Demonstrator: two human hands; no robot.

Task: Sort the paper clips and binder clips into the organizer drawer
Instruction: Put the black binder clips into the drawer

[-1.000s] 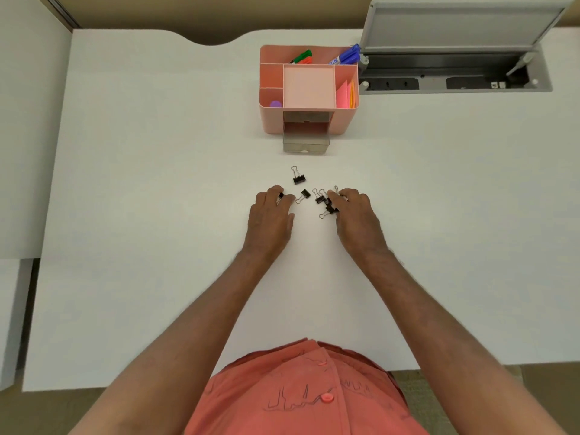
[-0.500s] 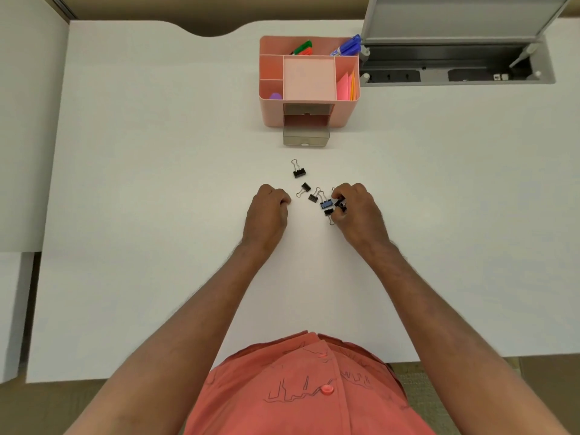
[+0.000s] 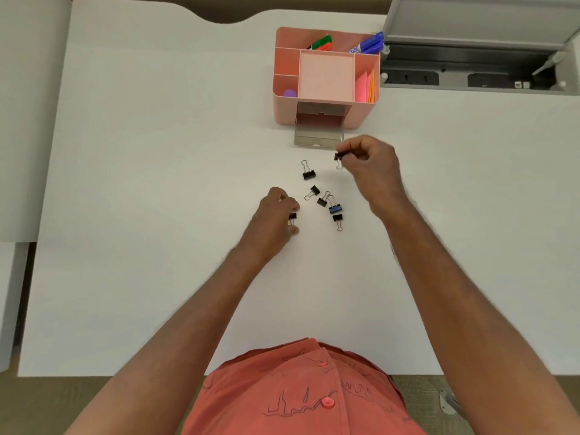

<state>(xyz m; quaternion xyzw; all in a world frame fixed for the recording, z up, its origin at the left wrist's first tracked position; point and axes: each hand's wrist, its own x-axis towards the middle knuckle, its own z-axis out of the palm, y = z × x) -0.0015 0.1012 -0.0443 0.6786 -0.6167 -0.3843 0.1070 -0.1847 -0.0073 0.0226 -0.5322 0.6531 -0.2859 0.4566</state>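
A pink desk organizer (image 3: 284, 111) stands at the back of the white desk, its clear drawer (image 3: 318, 140) pulled out toward me. My right hand (image 3: 372, 166) hovers just right of the drawer's front, pinching a black binder clip (image 3: 339, 157). My left hand (image 3: 274, 218) rests on the desk with a black binder clip (image 3: 292, 216) between its fingers. Between the hands lie several loose binder clips: a black one (image 3: 308, 174), another black one (image 3: 314, 190), a third (image 3: 322, 201), a blue one (image 3: 335, 209) and a black one (image 3: 338, 218). I see no paper clips.
The organizer's top holds markers (image 3: 367, 45), coloured sticky notes (image 3: 364, 86) and a purple object (image 3: 289, 93). An open grey cable tray with sockets (image 3: 470, 76) sits at the back right. The desk's front edge is near my body.
My right hand lifted a black binder clip from the pile and carried it up toward the drawer. My left hand stayed put, closed on its clip.
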